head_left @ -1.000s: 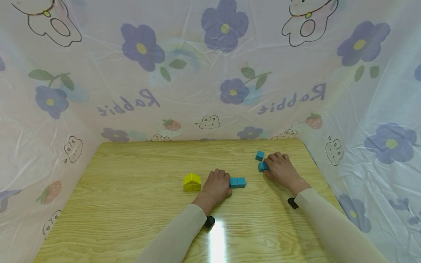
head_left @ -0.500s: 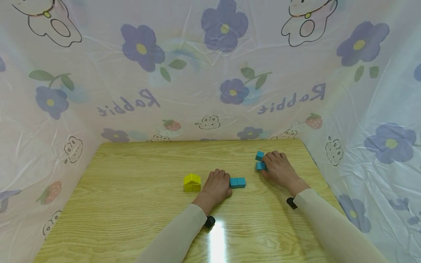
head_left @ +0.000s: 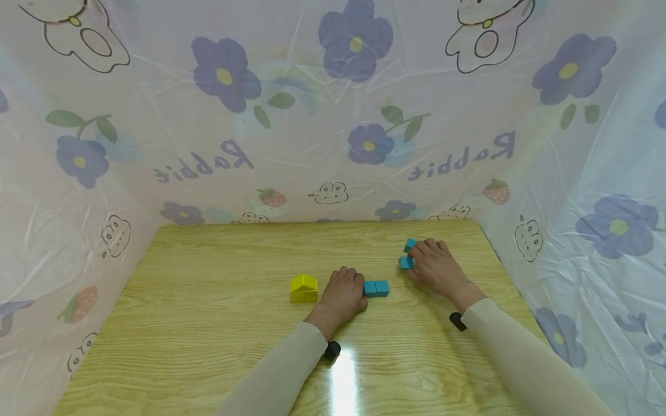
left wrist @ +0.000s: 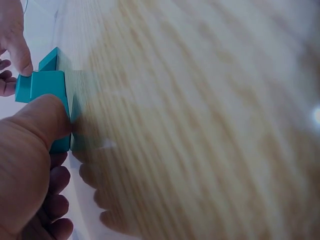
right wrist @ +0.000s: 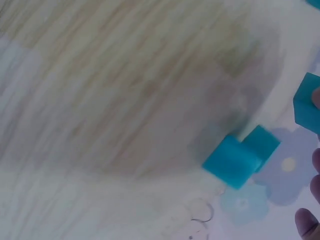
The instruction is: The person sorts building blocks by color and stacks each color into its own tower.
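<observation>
In the head view, my left hand point(head_left: 340, 297) rests at the left end of two blue blocks point(head_left: 376, 289) lying side by side. The left wrist view shows the left thumb point(left wrist: 47, 117) pressed on a teal-blue block point(left wrist: 48, 82), fingers curled behind it. Farther right and back, my right hand point(head_left: 439, 268) pinches a blue block point(head_left: 405, 263); in the right wrist view a fingertip lies on this block point(right wrist: 304, 105) at the edge. Just behind it sits another blue block point(head_left: 410, 245), partly covered by the fingers. The right hand's far fingertips are hidden in the head view.
Left of my left hand stands a small yellow block group point(head_left: 304, 289) with a peaked top. All of it is on a wood-grain table point(head_left: 208, 346). A patterned white curtain point(head_left: 291, 144) encloses the back and both sides.
My right hand has slid a little to the left with its blue block, in front of the blue block at the back. The left hand, the blue pair and the yellow blocks have stayed put.
</observation>
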The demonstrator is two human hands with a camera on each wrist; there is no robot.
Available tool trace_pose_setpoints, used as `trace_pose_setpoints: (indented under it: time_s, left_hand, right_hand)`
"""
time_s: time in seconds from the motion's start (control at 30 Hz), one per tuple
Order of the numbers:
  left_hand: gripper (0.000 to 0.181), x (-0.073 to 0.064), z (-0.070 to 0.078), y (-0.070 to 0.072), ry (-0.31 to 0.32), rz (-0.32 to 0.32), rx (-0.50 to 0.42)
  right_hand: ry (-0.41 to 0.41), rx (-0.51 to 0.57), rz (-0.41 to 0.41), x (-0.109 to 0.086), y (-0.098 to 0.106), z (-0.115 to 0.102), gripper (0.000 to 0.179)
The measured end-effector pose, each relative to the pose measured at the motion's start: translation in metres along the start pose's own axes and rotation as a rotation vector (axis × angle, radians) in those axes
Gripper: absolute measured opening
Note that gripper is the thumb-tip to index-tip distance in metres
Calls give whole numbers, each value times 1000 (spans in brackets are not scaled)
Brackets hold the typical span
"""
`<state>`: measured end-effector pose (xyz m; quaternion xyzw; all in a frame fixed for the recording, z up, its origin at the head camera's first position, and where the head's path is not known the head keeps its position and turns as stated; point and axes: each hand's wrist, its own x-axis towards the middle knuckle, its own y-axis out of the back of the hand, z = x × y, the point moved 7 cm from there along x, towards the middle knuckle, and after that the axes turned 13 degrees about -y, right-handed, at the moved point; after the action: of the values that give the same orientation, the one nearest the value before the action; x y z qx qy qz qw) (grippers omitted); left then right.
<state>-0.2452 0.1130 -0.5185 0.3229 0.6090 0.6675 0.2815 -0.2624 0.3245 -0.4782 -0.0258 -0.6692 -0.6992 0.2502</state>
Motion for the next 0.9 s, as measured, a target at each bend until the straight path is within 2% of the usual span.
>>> trace_pose_setpoints:
  time_s: [0.3, 0.47, 0.9]
  left_hand:
    - [25, 0, 0, -2, -8, 4, 2]
    - [28, 1, 0, -3, -8, 0, -2]
    - [29, 2, -2, -2, -8, -5, 5]
  right_hand:
    - [42, 82, -5, 8, 17, -32, 34]
    - [66, 110, -45, 10, 24, -52, 36]
    - [91, 149, -116, 9, 20, -79, 30]
